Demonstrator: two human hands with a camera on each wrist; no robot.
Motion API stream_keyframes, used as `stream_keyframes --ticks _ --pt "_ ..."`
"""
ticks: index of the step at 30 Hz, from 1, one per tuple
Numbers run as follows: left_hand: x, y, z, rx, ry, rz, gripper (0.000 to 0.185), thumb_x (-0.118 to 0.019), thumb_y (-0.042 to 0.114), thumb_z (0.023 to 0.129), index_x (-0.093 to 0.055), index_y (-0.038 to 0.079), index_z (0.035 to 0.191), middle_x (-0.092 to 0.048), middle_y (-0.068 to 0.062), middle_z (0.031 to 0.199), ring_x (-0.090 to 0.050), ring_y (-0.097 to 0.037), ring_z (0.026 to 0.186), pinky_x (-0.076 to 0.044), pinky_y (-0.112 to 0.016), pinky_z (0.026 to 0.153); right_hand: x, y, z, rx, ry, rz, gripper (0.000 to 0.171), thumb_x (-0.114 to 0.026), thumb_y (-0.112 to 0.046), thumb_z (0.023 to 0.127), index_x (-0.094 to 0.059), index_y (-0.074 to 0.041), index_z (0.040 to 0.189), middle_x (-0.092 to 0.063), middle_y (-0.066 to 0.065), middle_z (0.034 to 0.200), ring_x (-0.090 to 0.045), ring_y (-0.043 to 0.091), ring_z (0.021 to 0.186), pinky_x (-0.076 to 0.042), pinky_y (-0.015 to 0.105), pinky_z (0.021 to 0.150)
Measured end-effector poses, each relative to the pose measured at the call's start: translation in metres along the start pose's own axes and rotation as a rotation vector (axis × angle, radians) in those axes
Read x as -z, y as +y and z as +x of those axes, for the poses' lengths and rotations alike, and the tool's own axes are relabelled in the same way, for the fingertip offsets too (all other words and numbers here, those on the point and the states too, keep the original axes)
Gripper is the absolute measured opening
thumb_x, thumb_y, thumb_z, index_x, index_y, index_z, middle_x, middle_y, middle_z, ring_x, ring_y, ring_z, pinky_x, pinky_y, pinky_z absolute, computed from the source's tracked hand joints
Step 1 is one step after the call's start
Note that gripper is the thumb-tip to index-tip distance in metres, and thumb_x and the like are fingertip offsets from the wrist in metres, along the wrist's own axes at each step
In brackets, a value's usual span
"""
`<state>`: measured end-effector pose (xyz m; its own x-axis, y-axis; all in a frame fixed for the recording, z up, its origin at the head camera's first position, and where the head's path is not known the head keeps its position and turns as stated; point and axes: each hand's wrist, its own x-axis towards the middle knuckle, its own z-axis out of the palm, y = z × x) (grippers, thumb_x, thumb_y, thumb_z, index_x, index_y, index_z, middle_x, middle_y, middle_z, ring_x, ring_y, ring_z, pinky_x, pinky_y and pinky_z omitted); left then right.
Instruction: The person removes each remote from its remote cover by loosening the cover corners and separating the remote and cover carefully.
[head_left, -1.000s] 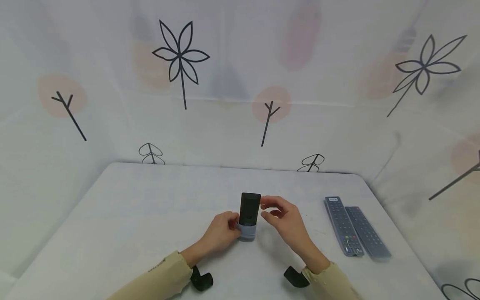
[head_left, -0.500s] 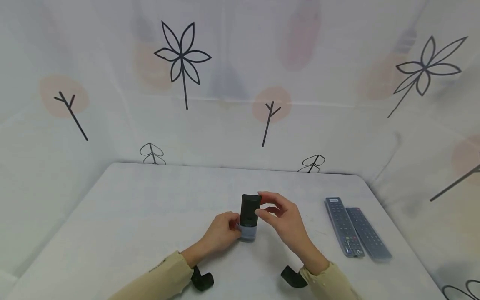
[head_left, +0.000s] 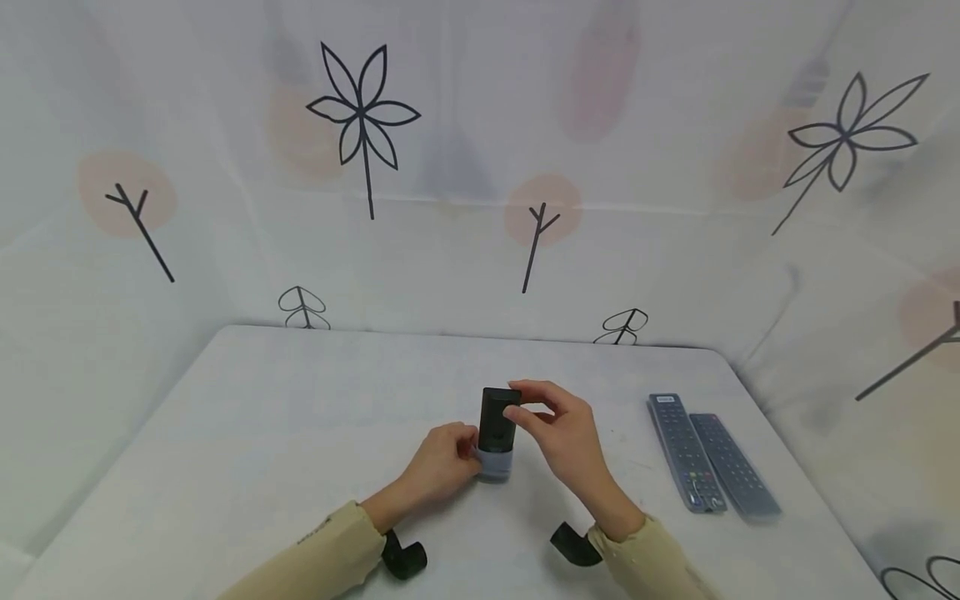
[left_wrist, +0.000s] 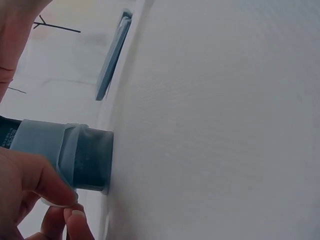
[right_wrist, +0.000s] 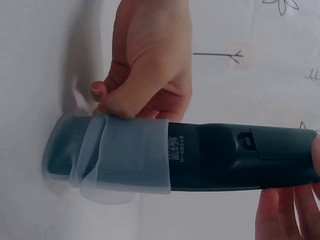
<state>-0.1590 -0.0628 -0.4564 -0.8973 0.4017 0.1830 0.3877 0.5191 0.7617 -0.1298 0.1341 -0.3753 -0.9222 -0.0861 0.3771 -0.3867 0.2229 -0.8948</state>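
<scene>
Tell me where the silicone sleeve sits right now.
In the head view the sleeve wraps the bottom end of the upright black remote at table centre, pinched by the left hand.

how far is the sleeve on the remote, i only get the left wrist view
Observer: In the right wrist view the sleeve covers only the bottom end; most of the remote is bare, back side showing.
Operator: is the right hand on it
Observer: Yes. In the head view the right hand pinches the remote's top end while it stands on the table.
Operator: what's the left grip doing
Observer: The left hand pinches the sleeve's rolled edge.
Operator: anything else around
Observer: Two more remotes lie side by side to the right.
</scene>
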Motion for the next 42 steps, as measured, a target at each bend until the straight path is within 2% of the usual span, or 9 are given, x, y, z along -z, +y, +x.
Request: stream_keyframes --ticks 9,18,22,26,29,33,38,42 --pt "0.006 0.001 -0.002 -0.003 0.006 -0.020 0.017 -0.065 -0.001 0.075 -0.068 0.013 0.084 -0.057 0.004 0.076 -0.052 -0.012 0.071 -0.045 -0.028 0.063 0.000 0.001 0.001 0.087 0.017 -0.051 0.030 -0.076 -0.008 0.087 -0.071 -0.010 0.117 -0.069 0.000 0.103 -0.064 0.017 0.098 -0.056 0.029 0.079" --pt "0.014 0.000 -0.004 0.073 -0.043 -0.072 0.020 -0.066 0.005 0.082 -0.070 0.014 0.099 -0.065 0.006 0.089 -0.059 -0.011 0.078 -0.050 -0.029 0.068 0.003 -0.001 -0.001 0.090 0.015 -0.069 0.029 -0.075 -0.005 0.087 -0.071 -0.007 0.116 -0.068 0.000 0.105 -0.064 0.018 0.098 -0.056 0.029 0.081" --pt "0.015 -0.001 -0.004 0.105 -0.056 -0.117 0.017 -0.067 0.008 0.085 -0.067 0.016 0.100 -0.067 0.004 0.091 -0.060 -0.011 0.074 -0.051 -0.029 0.064 0.006 0.000 0.000 0.082 0.028 -0.077 0.032 -0.074 -0.004 0.087 -0.070 -0.009 0.118 -0.068 0.002 0.106 -0.064 0.018 0.099 -0.055 0.027 0.082" --pt "0.017 -0.004 -0.004 0.141 -0.078 -0.196 0.020 -0.068 0.010 0.088 -0.063 0.011 0.108 -0.068 0.001 0.092 -0.062 -0.013 0.069 -0.051 -0.029 0.056 0.009 0.001 0.000 0.104 0.027 -0.073 0.035 -0.073 -0.003 0.089 -0.068 -0.009 0.123 -0.067 0.004 0.105 -0.062 0.019 0.100 -0.054 0.026 0.084" --pt "0.018 -0.005 -0.003 0.166 -0.093 -0.249 0.026 -0.067 0.012 0.092 -0.059 0.006 0.116 -0.069 -0.001 0.092 -0.064 -0.015 0.068 -0.052 -0.030 0.054 0.011 0.001 0.000 0.130 0.021 -0.048 0.035 -0.071 0.000 0.089 -0.068 -0.007 0.123 -0.066 0.006 0.104 -0.062 0.019 0.100 -0.054 0.027 0.085" --pt "0.020 -0.007 -0.002 0.194 -0.107 -0.273 0.030 -0.064 0.021 0.097 -0.058 0.007 0.122 -0.068 0.001 0.088 -0.064 -0.016 0.067 -0.051 -0.030 0.056 0.014 0.001 0.000 0.165 0.015 -0.018 0.033 -0.069 0.007 0.088 -0.068 -0.003 0.120 -0.064 0.010 0.105 -0.063 0.015 0.100 -0.054 0.027 0.086" --pt "0.023 -0.009 0.000 0.190 -0.108 -0.291 0.029 -0.061 0.028 0.099 -0.062 0.007 0.120 -0.068 0.000 0.079 -0.062 -0.018 0.064 -0.050 -0.029 0.058 0.018 0.000 0.000 0.237 0.008 0.017 0.034 -0.065 0.014 0.088 -0.066 0.001 0.119 -0.063 0.013 0.107 -0.062 0.015 0.101 -0.053 0.025 0.087" --pt "0.025 -0.009 0.001 0.214 -0.124 -0.312 0.033 -0.058 0.036 0.101 -0.066 0.009 0.117 -0.068 -0.001 0.081 -0.062 -0.018 0.067 -0.049 -0.031 0.060 0.019 -0.001 -0.001 0.277 0.000 0.034 0.035 -0.063 0.016 0.088 -0.065 0.002 0.120 -0.063 0.014 0.110 -0.061 0.017 0.102 -0.052 0.025 0.088"
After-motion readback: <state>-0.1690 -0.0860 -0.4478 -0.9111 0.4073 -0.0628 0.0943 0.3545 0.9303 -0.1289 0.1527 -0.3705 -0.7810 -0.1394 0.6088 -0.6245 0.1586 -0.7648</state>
